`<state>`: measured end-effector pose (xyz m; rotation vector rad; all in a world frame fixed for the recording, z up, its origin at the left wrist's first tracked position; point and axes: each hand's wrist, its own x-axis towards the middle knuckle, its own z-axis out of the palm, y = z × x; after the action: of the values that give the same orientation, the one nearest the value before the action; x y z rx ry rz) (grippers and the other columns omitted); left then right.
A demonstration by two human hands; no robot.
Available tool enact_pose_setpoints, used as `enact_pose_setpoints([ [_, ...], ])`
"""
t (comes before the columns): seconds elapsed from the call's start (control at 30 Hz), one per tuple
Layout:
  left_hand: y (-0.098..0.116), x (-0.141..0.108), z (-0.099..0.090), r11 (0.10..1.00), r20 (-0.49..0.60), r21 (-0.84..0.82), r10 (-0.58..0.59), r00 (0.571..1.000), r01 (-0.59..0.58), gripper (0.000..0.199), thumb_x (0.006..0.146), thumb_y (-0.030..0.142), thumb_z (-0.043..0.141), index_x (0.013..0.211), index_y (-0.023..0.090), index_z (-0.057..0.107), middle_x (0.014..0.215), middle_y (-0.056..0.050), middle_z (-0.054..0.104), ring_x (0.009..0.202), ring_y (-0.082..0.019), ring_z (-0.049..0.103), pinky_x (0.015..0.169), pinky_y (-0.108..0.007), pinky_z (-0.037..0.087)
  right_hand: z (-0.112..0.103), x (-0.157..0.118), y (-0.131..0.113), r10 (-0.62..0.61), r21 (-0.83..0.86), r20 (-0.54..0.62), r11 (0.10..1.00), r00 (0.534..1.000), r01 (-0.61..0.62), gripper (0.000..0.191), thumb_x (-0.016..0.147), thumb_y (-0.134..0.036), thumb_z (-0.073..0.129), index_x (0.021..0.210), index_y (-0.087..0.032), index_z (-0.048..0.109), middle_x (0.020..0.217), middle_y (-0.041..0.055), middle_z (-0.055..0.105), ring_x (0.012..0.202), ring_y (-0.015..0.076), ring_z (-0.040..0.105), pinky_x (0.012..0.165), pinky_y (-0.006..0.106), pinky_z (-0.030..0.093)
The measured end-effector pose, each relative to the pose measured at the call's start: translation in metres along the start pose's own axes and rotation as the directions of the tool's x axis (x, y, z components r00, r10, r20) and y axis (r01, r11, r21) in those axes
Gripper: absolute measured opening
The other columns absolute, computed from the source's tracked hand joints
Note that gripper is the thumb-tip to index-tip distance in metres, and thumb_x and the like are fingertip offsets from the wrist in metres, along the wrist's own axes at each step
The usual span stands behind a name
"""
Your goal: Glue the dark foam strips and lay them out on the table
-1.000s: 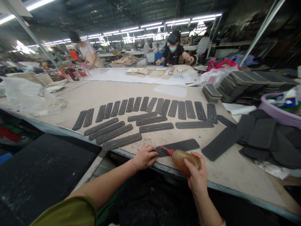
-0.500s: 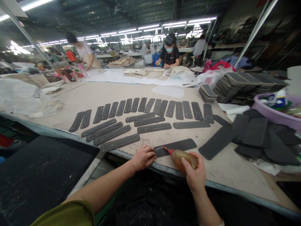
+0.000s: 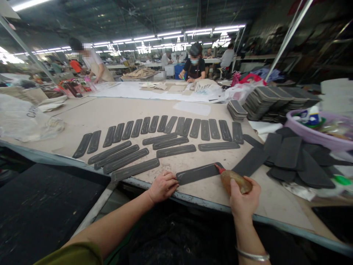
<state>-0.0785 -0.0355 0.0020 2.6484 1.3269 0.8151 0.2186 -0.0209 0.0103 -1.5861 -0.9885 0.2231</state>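
A dark rounded strip [image 3: 197, 174] lies near the table's front edge, with a thin glossy line along its upper side. My left hand [image 3: 163, 186] has its fingers closed on the strip's left end. In my right hand [image 3: 244, 193] is an amber squeeze bottle [image 3: 235, 181], tilted so that its red nozzle [image 3: 219, 168] meets the strip's right end. Beyond, a curved row of dark strips [image 3: 153, 124] bears similar glossy outlines. More outlined strips [image 3: 135, 169] lie slanted to the left of my left hand.
Loose dark pieces [image 3: 288, 152] are heaped at the right, beside a purple basin [image 3: 296, 129]. Stacked dark pieces [image 3: 264, 103] stand behind them. A plastic bag [image 3: 19, 117] lies at the far left. Two people [image 3: 195, 68] work across the table.
My right hand has moved right with the bottle, its nozzle going from the strip's left part to its right end. A glossy line now runs along the strip. The view has shifted slightly.
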Motion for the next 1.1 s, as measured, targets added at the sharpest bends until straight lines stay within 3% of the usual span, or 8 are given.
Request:
enact_pose_setpoints([
  [0.13,0.0,0.0,0.0,1.0,-0.011,-0.003,0.008,1.0,-0.008,0.015,0.088,0.023,0.053,0.089,0.02,0.068,0.094,-0.005,0.066,0.088,-0.018,0.057,0.085,-0.035,0.047,0.0,0.0,0.002,-0.037,0.025,-0.021,0.999,0.999,0.037,0.053,0.07,-0.051,0.068,0.108,-0.016,0.057,0.104,0.0081,0.054,0.09,0.0238,0.053,0.084,0.038,0.042],
  [0.23,0.001,0.001,-0.001,1.0,-0.016,-0.004,0.018,1.0,-0.018,0.016,0.088,0.022,0.053,0.088,0.02,0.068,0.092,-0.005,0.066,0.087,-0.018,0.057,0.085,-0.034,0.047,-0.001,-0.006,0.0,0.019,0.134,0.015,0.991,1.0,-0.021,0.052,0.068,-0.049,0.071,0.107,-0.018,0.057,0.102,0.0062,0.054,0.088,0.0219,0.054,0.082,0.036,0.042],
  [0.3,0.002,0.002,-0.002,1.0,-0.018,0.002,0.015,1.0,-0.015,0.016,0.088,0.023,0.052,0.088,0.02,0.068,0.092,-0.006,0.066,0.087,-0.018,0.057,0.085,-0.035,0.047,-0.001,-0.013,-0.002,0.096,0.265,0.114,0.956,0.989,-0.124,0.052,0.067,-0.047,0.072,0.108,-0.019,0.055,0.098,0.0045,0.056,0.083,0.0203,0.055,0.078,0.035,0.044],
  [0.4,0.003,0.002,-0.002,1.0,-0.008,0.012,0.009,1.0,-0.009,0.016,0.088,0.023,0.052,0.087,0.02,0.067,0.093,-0.006,0.066,0.086,-0.018,0.057,0.084,-0.035,0.047,0.001,-0.029,-0.008,0.141,0.377,0.327,0.887,0.934,-0.266,0.052,0.068,-0.046,0.071,0.11,-0.021,0.052,0.095,0.0039,0.057,0.08,0.0198,0.056,0.073,0.033,0.045],
  [0.57,0.004,0.003,-0.003,1.0,0.01,0.007,0.005,1.0,-0.005,0.015,0.088,0.022,0.052,0.087,0.019,0.067,0.093,-0.005,0.065,0.087,-0.018,0.056,0.084,-0.034,0.047,0.006,-0.049,-0.03,0.055,0.323,0.497,0.914,0.866,-0.244,0.045,0.07,-0.045,0.07,0.104,-0.021,0.053,0.094,0.0036,0.057,0.08,0.0198,0.056,0.074,0.033,0.045],
  [0.73,0.005,0.003,-0.004,1.0,0.011,0.015,-0.005,1.0,0.005,0.015,0.088,0.022,0.052,0.085,0.019,0.066,0.092,-0.006,0.064,0.086,-0.017,0.055,0.084,-0.034,0.047,0.008,-0.048,-0.036,0.061,0.208,0.466,0.962,0.883,-0.176,0.045,0.069,-0.048,0.067,0.102,-0.02,0.054,0.094,0.0041,0.058,0.081,0.021,0.056,0.076,0.035,0.045],
  [0.93,0.005,0.004,-0.004,0.999,0.013,0.033,-0.008,1.0,0.008,0.014,0.088,0.023,0.052,0.082,0.019,0.065,0.09,-0.005,0.064,0.085,-0.017,0.055,0.084,-0.034,0.047,0.001,-0.034,-0.024,0.096,0.126,0.295,0.982,0.951,-0.138,0.049,0.069,-0.05,0.068,0.104,-0.02,0.056,0.098,0.0054,0.059,0.083,0.0227,0.056,0.078,0.036,0.044],
  [1.1,0.005,0.004,-0.004,0.999,0.015,0.037,-0.012,1.0,0.012,0.014,0.088,0.023,0.052,0.082,0.02,0.065,0.091,-0.005,0.064,0.086,-0.018,0.056,0.085,-0.035,0.046,-0.001,-0.037,-0.017,0.095,0.215,0.307,0.962,0.947,-0.167,0.048,0.069,-0.047,0.07,0.105,-0.02,0.055,0.103,0.0058,0.057,0.088,0.023,0.055,0.08,0.036,0.043],
])
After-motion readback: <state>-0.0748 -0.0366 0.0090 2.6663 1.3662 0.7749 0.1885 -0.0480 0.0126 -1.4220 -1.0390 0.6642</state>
